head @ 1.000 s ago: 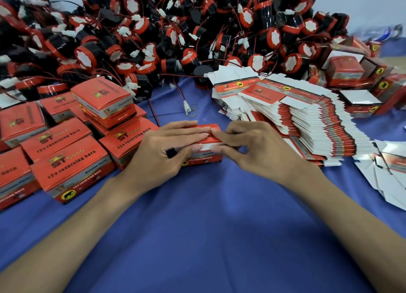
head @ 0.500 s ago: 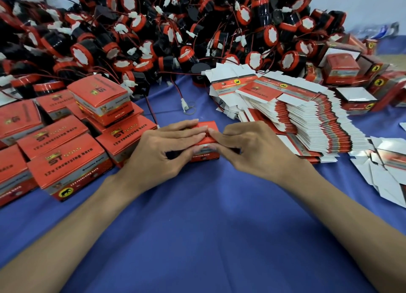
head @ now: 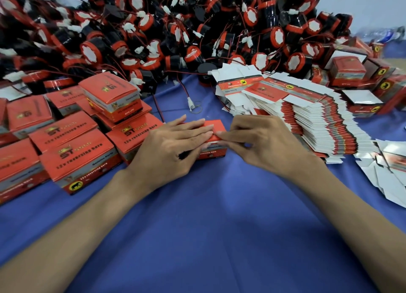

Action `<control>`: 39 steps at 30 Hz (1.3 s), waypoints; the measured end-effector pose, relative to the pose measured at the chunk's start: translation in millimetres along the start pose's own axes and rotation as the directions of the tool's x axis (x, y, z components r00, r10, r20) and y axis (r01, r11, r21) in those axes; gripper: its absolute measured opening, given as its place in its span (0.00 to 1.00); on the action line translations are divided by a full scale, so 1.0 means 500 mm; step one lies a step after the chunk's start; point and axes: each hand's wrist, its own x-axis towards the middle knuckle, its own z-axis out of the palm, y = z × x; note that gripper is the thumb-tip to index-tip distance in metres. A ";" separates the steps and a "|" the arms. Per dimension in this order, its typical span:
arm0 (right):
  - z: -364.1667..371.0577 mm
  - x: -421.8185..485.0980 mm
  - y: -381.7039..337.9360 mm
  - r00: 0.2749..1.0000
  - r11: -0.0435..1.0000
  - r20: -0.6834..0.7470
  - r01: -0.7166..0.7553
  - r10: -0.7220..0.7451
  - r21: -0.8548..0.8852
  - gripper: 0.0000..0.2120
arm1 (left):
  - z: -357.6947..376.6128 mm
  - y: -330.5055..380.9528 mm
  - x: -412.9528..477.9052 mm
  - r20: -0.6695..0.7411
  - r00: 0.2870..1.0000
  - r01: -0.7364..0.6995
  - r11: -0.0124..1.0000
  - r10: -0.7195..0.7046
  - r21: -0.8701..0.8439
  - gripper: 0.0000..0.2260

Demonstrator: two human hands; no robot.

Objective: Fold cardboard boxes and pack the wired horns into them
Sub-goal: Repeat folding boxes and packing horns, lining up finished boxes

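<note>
- The box (head: 216,125) sits mid-desk (head: 208,215), between the packed boxes (head: 74,158) on the left and the flat cartons (head: 318,121) on the right. The wired horns (head: 197,28) are heaped at the far side.
- The left hand (head: 171,147) lies with straight fingers pressed along the lid, flatter than a second ago.
- The right hand (head: 263,143), fingers curled, pinches the box's right end.
- A white strip still shows at the near edge, so the lid is probably not fully tucked.
</note>
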 end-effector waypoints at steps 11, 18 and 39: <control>0.017 -0.008 -0.009 1.000 1.000 -0.013 -0.020 0.020 0.017 0.04 | 0.002 -0.006 0.004 -0.101 0.993 -0.055 0.998 0.055 0.001 0.04; 0.027 -0.005 -0.001 0.996 0.999 -0.087 -0.009 0.013 0.047 0.03 | 0.000 -0.011 0.011 -0.092 0.995 -0.049 0.998 0.045 -0.042 0.01; 0.046 0.009 -0.001 0.990 1.000 -0.140 0.028 -0.028 -0.002 0.04 | 0.006 -0.004 0.021 -0.106 0.994 -0.024 0.998 0.030 0.056 0.03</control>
